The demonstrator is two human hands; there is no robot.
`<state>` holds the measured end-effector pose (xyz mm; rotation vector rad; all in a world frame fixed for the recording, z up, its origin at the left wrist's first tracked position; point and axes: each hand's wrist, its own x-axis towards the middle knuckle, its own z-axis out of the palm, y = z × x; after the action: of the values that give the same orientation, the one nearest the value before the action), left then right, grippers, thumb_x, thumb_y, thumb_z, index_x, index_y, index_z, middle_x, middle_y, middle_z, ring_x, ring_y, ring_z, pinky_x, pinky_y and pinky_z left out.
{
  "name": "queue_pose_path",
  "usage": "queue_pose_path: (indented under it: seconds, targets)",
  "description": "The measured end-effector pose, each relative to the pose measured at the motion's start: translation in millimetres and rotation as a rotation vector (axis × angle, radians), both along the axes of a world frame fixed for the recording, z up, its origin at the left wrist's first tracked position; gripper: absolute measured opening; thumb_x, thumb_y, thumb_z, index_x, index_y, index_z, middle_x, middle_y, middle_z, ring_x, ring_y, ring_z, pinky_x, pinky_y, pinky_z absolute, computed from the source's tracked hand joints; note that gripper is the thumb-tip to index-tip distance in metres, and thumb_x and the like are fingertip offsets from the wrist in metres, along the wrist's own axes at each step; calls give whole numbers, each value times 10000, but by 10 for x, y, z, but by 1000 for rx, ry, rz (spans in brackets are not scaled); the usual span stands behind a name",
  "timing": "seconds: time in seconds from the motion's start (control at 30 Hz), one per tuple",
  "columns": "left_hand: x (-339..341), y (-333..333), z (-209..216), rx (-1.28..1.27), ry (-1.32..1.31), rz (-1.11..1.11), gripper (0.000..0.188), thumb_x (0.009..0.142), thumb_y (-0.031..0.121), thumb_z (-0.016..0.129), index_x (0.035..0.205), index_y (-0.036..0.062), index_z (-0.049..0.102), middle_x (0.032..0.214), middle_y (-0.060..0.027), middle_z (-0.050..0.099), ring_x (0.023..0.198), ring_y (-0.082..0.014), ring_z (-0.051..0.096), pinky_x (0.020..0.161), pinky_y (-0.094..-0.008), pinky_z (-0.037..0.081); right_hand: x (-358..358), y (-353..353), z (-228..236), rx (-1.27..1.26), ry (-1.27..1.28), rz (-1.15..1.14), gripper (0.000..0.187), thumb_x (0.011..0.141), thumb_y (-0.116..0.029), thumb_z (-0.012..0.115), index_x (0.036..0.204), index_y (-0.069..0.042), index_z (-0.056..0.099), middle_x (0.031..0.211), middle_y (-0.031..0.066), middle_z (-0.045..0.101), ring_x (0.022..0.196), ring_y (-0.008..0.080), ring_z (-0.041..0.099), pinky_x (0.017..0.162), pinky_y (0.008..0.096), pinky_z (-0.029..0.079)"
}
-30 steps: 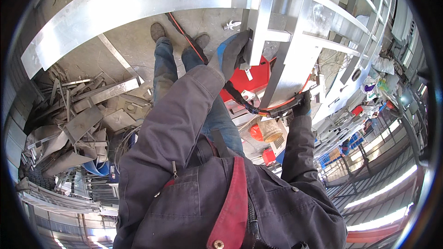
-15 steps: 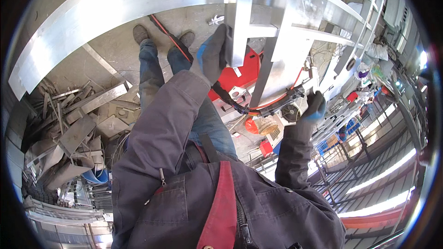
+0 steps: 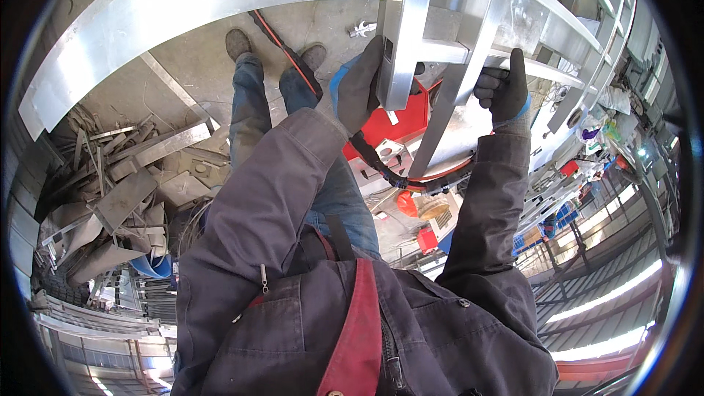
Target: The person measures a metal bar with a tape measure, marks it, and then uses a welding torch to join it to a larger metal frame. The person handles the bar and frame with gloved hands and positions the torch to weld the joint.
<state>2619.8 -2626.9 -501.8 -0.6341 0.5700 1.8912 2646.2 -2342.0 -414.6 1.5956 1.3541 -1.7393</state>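
My left hand (image 3: 359, 86), in a grey glove with a blue cuff, is wrapped round a silver metal tube (image 3: 405, 51) of a ladder-like frame; a dark fingertip shows past its far side. My right hand (image 3: 507, 94), gloved the same, is beside a second upright metal bar (image 3: 484, 26). Its fingers are curled towards the bar and one digit points up across a cross rail (image 3: 554, 73). What the curled fingers hold, if anything, is hidden. Below the hands a black sleeved cable with an orange line (image 3: 414, 185) passes behind my right sleeve.
A broad curved metal sheet (image 3: 220, 1) spans the upper left. Scrap metal pieces (image 3: 121, 205) are heaped at the left, near a blue bucket (image 3: 152, 267). A red box (image 3: 407, 119) is under the frame. Another dark cable (image 3: 277, 44) lies beside my boots.
My right hand has moved up from beside the cable's end to the frame's second bar, its fingers now curled. My left hand keeps its hold on the tube. The whole view has shifted slightly.
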Motion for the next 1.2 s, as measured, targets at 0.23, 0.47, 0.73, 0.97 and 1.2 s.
queue_pose_path:
  seconds: [0.23, 0.47, 0.73, 0.97, 1.2]
  targets:
    - [-20, 37, 19, 150, 18, 65, 671, 1081, 601, 456, 1381, 13, 577, 1158, -140, 714, 978, -223, 714, 878, -363, 586, 10, 128, -39, -238, 33, -67, 551, 981, -685, 555, 649, -282, 380, 612, -105, 300, 531, 76, 285, 486, 248, 183]
    - [16, 53, -14, 84, 39, 49, 714, 1052, 645, 481, 1345, 6, 605, 1154, -161, 724, 970, -241, 723, 883, -390, 594, -10, 65, -5, -182, 17, -101, 581, 979, -685, 547, 634, -297, 287, 606, -107, 250, 554, 73, 246, 500, 243, 143]
    - [29, 47, -69, 96, 13, 48, 691, 1059, 618, 491, 1381, 15, 590, 1173, -185, 727, 977, -264, 734, 887, -404, 602, -42, 98, -2, -265, -4, -145, 585, 976, -707, 541, 630, -292, 317, 608, -98, 270, 551, 88, 258, 510, 261, 176]
    - [58, 72, -60, 83, -2, 54, 675, 1083, 595, 450, 1412, 17, 569, 1230, -208, 716, 1011, -272, 736, 913, -408, 602, -47, 65, -14, -216, -23, -38, 633, 955, -773, 527, 629, -304, 254, 610, -105, 249, 552, 78, 238, 504, 250, 146]
    - [74, 89, -66, 11, 5, 40, 702, 1080, 611, 443, 1392, -4, 575, 1212, -202, 724, 1008, -252, 737, 907, -384, 608, -53, 34, -6, -229, -10, -119, 617, 974, -735, 541, 628, -303, 269, 601, -109, 244, 547, 75, 239, 505, 250, 145]
